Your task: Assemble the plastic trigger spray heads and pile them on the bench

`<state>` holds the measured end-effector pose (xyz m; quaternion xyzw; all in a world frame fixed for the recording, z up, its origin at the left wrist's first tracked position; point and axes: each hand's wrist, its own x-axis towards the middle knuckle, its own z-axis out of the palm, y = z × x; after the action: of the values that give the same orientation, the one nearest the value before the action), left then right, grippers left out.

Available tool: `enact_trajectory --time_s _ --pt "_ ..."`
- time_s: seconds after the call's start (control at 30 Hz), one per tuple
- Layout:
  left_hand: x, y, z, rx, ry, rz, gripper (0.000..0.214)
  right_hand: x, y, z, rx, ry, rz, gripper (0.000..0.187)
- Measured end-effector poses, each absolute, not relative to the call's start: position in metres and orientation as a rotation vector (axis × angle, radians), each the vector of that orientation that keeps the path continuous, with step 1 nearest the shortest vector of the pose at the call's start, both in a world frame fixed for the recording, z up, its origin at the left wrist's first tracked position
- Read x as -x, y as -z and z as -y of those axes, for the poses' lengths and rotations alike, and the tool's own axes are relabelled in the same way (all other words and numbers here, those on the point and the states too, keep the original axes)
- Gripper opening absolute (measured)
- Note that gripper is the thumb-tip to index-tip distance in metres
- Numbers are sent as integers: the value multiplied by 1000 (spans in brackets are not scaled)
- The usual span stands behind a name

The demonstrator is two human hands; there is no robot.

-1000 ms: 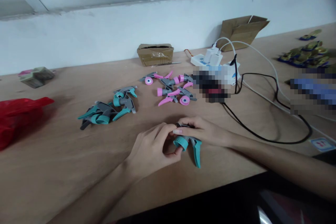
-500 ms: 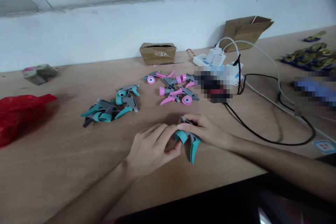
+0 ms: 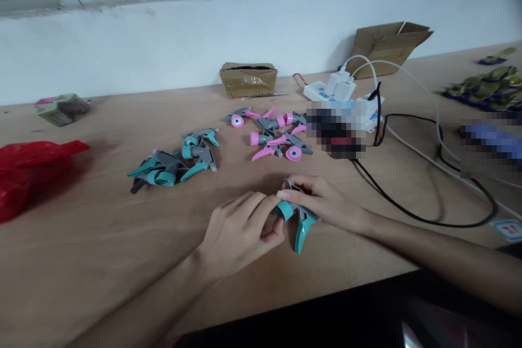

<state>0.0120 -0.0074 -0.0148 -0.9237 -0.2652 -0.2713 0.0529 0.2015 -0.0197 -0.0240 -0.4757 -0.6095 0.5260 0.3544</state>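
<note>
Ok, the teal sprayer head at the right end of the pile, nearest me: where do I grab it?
Probably its grey body, from above and the right: the sprayer head lies flat, trigger jutting toward you, other heads crowding its left.

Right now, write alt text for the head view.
The left hand and right hand hold one teal-and-grey plastic trigger sprayer head at a wooden table. Heaps of teal sprayer heads and pink sprayer heads lie beyond.

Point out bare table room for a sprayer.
Bare table lies between the red bag and the teal sprayers, and nearer, left of the left hand. Crowded: pink sprayers, power strip and cables behind the right hand holding a sprayer.
</note>
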Motion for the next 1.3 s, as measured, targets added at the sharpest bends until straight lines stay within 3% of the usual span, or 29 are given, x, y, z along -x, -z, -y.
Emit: enact_trajectory --time_s 0.43,0.93,1.13,1.3 --pt "-12 18 0 2767 921 1046 20 -194 31 20 1347 -1120 1436 36" --pt "-12 15 -7 2823 1012 808 10 -197 25 21 1221 -1228 1430 29" --pt "-11 9 -4 2800 1009 889 8 -201 29 20 1180 -1322 1445 34" --pt "-5 1 -8 2820 1200 1252 9 -206 29 16 1194 -1371 1463 35"
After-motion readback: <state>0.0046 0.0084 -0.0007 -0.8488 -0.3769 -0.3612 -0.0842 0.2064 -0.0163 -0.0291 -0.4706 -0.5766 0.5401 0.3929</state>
